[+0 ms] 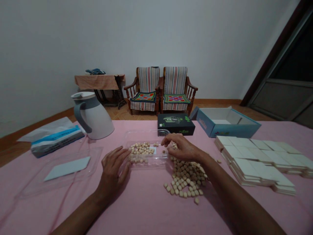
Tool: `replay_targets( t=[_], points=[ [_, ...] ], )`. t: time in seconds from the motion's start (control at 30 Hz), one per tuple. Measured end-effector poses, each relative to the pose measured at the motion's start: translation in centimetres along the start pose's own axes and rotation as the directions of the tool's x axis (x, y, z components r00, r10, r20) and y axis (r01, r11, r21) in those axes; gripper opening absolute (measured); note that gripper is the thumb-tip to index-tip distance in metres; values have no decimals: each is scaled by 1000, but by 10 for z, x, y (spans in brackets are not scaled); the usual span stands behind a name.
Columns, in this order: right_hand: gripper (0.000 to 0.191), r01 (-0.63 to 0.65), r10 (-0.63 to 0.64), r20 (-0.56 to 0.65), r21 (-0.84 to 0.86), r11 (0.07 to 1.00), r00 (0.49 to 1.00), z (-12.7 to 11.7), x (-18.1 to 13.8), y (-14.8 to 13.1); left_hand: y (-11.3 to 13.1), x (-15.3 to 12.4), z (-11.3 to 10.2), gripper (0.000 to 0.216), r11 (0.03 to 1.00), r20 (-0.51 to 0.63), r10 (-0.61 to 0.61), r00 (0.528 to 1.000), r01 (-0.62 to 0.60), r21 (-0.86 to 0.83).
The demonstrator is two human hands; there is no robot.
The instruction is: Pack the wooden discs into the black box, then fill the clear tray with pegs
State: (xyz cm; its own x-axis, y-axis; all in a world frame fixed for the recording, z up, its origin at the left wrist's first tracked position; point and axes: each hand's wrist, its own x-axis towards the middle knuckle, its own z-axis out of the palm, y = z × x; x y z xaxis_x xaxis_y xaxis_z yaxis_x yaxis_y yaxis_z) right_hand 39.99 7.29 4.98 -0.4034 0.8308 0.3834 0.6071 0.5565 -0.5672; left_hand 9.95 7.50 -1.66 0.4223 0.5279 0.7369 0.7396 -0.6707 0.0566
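Evidently the left hand [114, 166] lay flat and open, steadying the clear tray [146, 150], while the right hand [179, 147] pinched small cubes [187, 178] over it.

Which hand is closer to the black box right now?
Right. The right hand reaches over the far edge of the clear tray, just short of the black box; the left hand rests at the tray's near left side, farther back.

Cloth [146, 209] bare in front — jug [94, 116] (left) blocks.
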Motion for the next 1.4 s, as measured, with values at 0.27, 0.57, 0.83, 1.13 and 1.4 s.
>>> replay_targets(
  t=[0.27, 0.57, 0.83, 1.13, 1.4],
  points=[
    [23, -396, 339, -254, -223, 891, 906, 4, -3, 68, 1, -1, 0, 35, 1000, -15, -30, 999, 30, 0],
    [22, -494, 460, -181, -354, 794, 869, 29, -15, 97, 2, -2, -1, 35, 1000, -13, -10, 1000, 10, 13],
    [13, -503, 478, -160, -341, 794, 863, 31, -12, 93, 1, -2, 0, 36, 999, 4, -31, 1000, 31, 11],
    [13, -494, 447, -215, -301, 816, 868, 32, -13, 86, 2, -1, 0, 35, 1000, -1, -16, 1000, 16, 16],
    [14, -275, 283, -363, 75, 958, 888, 7, 0, 57, 1, -2, 1, 37, 1000, 3, -14, 1000, 14, 7]
  ],
)
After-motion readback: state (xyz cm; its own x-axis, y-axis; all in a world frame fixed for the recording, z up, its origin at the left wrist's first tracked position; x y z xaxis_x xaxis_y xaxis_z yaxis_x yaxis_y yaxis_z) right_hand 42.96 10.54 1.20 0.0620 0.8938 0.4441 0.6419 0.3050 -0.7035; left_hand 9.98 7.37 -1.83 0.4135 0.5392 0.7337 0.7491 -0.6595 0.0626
